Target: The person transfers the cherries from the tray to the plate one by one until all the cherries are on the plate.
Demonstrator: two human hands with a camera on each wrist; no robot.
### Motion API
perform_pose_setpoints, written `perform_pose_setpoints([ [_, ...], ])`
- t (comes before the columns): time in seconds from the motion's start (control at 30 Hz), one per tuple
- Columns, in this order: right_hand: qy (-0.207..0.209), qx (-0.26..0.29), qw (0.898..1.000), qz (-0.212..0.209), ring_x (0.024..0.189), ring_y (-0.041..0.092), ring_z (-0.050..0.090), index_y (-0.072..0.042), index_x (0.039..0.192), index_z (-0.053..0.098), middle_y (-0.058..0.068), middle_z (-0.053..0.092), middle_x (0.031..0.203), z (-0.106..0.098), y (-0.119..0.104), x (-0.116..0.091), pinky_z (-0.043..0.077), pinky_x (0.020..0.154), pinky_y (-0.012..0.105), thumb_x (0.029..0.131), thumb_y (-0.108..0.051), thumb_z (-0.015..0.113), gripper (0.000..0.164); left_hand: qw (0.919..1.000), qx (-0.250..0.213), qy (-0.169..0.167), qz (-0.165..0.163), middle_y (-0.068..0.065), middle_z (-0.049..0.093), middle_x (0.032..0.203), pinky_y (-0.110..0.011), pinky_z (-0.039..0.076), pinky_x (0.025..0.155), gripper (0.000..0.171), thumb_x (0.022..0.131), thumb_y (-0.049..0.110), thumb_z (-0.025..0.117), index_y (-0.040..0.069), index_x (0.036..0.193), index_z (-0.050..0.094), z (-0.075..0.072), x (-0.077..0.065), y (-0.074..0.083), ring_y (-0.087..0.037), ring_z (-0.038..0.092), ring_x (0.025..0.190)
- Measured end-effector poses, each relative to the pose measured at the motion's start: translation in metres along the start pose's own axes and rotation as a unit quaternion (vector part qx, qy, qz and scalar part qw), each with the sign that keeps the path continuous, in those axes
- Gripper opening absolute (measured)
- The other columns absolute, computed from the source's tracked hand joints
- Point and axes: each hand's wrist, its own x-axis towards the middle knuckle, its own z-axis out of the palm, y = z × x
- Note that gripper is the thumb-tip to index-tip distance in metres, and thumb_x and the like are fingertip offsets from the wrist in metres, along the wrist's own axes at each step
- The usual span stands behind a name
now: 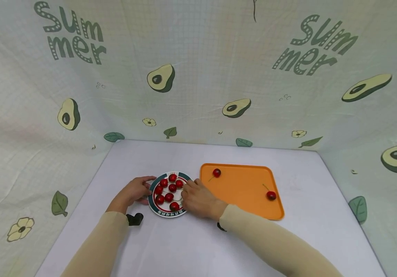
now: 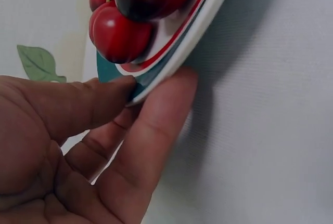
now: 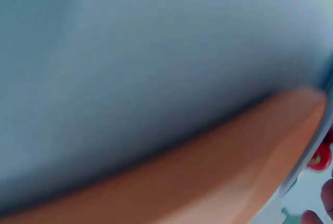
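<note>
A round white plate [image 1: 155,208] with a dark green rim and a red ring holds several dark red cherries [image 1: 169,197] with thin stems. At its left edge my left hand [image 1: 135,192] pinches the rim. Seen from the left wrist, the thumb [image 2: 99,104] lies on top of the rim and the fingers [image 2: 156,125] are underneath. Across the plate, my right hand [image 1: 200,200] grips the right edge with curled fingers, covering that part of the rim. The right wrist view is blurred; a finger [image 3: 260,141] lies against the plate's outer side there.
Right of the plate lies an orange rectangular tray [image 1: 241,188]. One cherry [image 1: 217,172] is near its upper left corner, another cherry [image 1: 271,195] near its right edge. A pale cloth covers the table [image 1: 170,250], and a printed curtain [image 1: 198,50] hangs behind.
</note>
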Motion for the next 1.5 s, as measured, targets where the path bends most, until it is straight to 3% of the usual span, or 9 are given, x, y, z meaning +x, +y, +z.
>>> perform_pose_setpoints([
  [0.2,0.03,0.031,0.997,0.067,0.094,0.024,0.052,-0.01,0.103,0.068,0.003,0.06,0.095,0.005,0.033,-0.007,0.047,0.079,0.035,0.106,-0.034,0.06,0.026,0.999,-0.045,-0.006,-0.001,-0.02,0.057,0.13,-0.033,0.066,0.074,0.065,0.098,-0.001,0.065,0.017,0.158,0.047,0.002,-0.001,-0.007,-0.024,0.068,0.091],
  [0.4,-0.012,0.021,0.992,0.121,0.104,0.03,0.053,-0.006,0.105,0.068,0.01,0.062,0.106,0.019,0.063,-0.019,0.051,0.089,0.042,0.106,-0.021,0.059,0.018,0.9981,-0.061,-0.007,0.0,-0.02,0.056,0.128,-0.033,0.066,0.074,0.066,0.098,0.0,0.066,0.017,0.158,0.047,0.003,-0.001,-0.011,-0.025,0.068,0.09],
  [0.57,-0.054,0.005,0.992,0.111,0.101,0.029,0.051,-0.006,0.105,0.066,0.009,0.059,0.102,0.024,0.071,-0.029,0.048,0.087,0.041,0.107,-0.014,0.055,0.014,0.998,-0.063,-0.007,-0.002,-0.02,0.056,0.127,-0.034,0.066,0.075,0.066,0.097,-0.001,0.066,0.018,0.158,0.047,0.005,0.0,-0.012,-0.024,0.067,0.091],
  [0.97,-0.065,-0.013,0.994,0.086,0.104,0.028,0.051,-0.007,0.117,0.072,0.008,0.063,0.115,0.025,0.086,-0.052,0.051,0.09,0.042,0.106,-0.016,0.059,0.019,0.9982,-0.06,-0.004,0.001,-0.02,0.056,0.127,-0.033,0.066,0.074,0.065,0.098,-0.001,0.065,0.016,0.159,0.047,0.004,-0.003,-0.011,-0.024,0.067,0.088],
  [1.2,-0.053,0.023,0.996,0.062,0.108,0.03,0.054,-0.006,0.116,0.074,0.01,0.065,0.117,0.029,0.11,-0.079,0.054,0.098,0.045,0.104,-0.019,0.063,0.02,0.9982,-0.059,-0.003,0.003,-0.019,0.058,0.123,-0.033,0.066,0.073,0.065,0.098,-0.001,0.065,0.016,0.158,0.048,0.003,-0.003,-0.01,-0.023,0.067,0.086],
  [1.5,-0.05,0.074,0.992,0.09,0.104,0.03,0.051,-0.004,0.113,0.073,0.011,0.062,0.112,0.026,0.13,-0.111,0.053,0.096,0.046,0.101,-0.027,0.067,0.026,0.9983,-0.058,-0.006,0.0,-0.019,0.056,0.123,-0.034,0.066,0.073,0.066,0.098,-0.001,0.066,0.017,0.159,0.047,0.003,-0.002,-0.008,-0.023,0.067,0.087],
])
